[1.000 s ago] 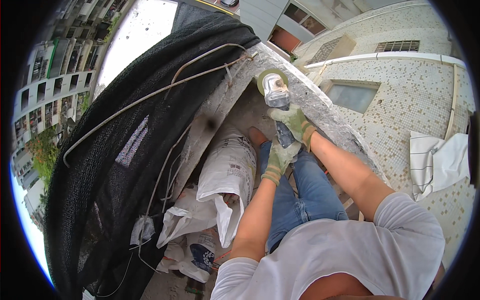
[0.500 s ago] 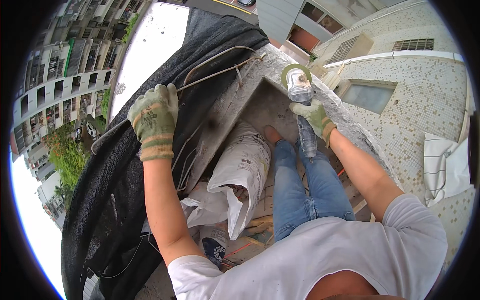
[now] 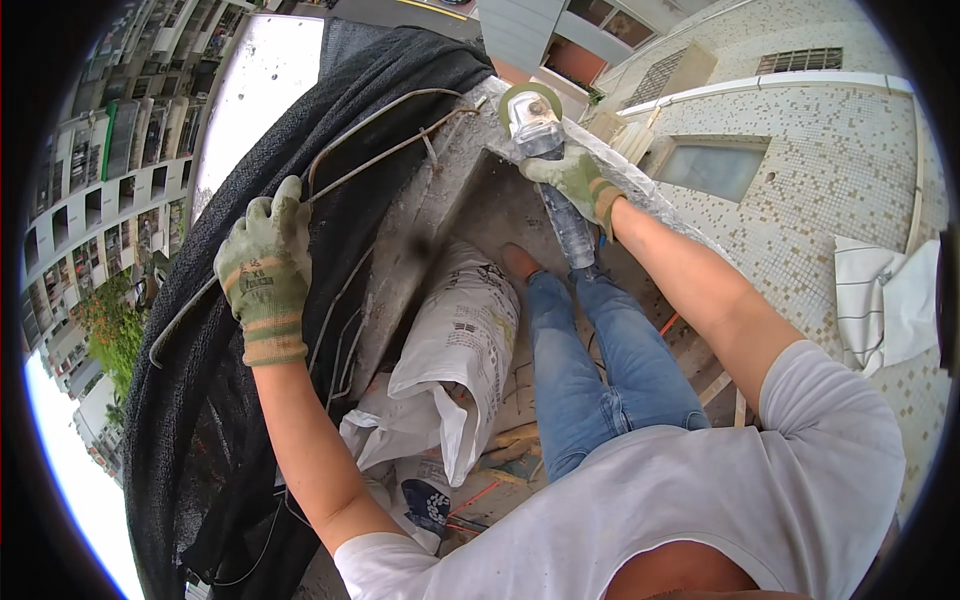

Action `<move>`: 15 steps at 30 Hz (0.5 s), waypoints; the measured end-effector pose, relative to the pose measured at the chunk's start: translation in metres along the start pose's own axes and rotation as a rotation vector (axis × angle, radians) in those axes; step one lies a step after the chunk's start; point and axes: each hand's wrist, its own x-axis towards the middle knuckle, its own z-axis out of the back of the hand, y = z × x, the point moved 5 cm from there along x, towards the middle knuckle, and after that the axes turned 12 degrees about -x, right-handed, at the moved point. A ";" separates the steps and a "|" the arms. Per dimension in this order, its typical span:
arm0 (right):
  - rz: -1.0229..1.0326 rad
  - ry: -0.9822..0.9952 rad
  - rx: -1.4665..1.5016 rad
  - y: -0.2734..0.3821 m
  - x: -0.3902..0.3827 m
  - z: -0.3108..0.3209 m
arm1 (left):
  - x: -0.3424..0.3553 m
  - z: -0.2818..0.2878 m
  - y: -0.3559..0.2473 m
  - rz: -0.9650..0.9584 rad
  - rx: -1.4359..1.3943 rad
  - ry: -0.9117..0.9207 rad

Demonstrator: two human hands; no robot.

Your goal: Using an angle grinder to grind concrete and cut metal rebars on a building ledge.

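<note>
My left hand (image 3: 265,280), in a green-grey work glove with tan bands, is closed round a bent steel rod (image 3: 375,160) above the black netting. The rod runs from beside that hand to the concrete ledge (image 3: 420,205) ahead. My right hand (image 3: 572,182), gloved alike, grips the body of a dusty angle grinder (image 3: 567,228). The grinder's greenish round disc (image 3: 516,92) is at the far end, close to the rod's far end; whether they touch I cannot tell.
Black mesh netting (image 3: 190,400) drapes over the left edge, with buildings far below. A white woven sack (image 3: 455,335) stands beside my legs. To the right rises a tiled wall (image 3: 810,210) with a pale cloth (image 3: 870,300). Debris lies near my feet.
My right hand has carried the grinder forward and left, bringing its disc closer to the rod's far end. My left hand has shifted slightly left and nearer, still gripping. The whole view has shifted.
</note>
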 end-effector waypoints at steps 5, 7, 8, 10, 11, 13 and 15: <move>0.122 -0.087 -0.011 0.022 0.012 -0.005 | 0.008 -0.010 0.000 -0.068 -0.011 0.037; 0.139 -0.092 0.014 0.021 0.017 -0.008 | 0.010 -0.014 0.002 -0.022 -0.075 0.072; 0.137 -0.077 -0.007 0.019 0.021 -0.011 | 0.011 -0.015 0.004 -0.011 -0.108 0.042; 0.140 -0.062 -0.030 0.014 0.025 -0.014 | 0.011 -0.018 0.005 0.013 -0.155 0.043; 0.166 -0.068 0.022 0.014 0.027 -0.015 | 0.010 -0.019 0.007 0.047 -0.175 0.049; 0.192 -0.070 0.072 0.012 0.030 -0.018 | 0.009 -0.020 0.007 0.032 -0.176 0.042; 0.120 -0.039 0.099 0.007 0.032 -0.021 | 0.007 -0.021 0.007 0.034 -0.160 0.055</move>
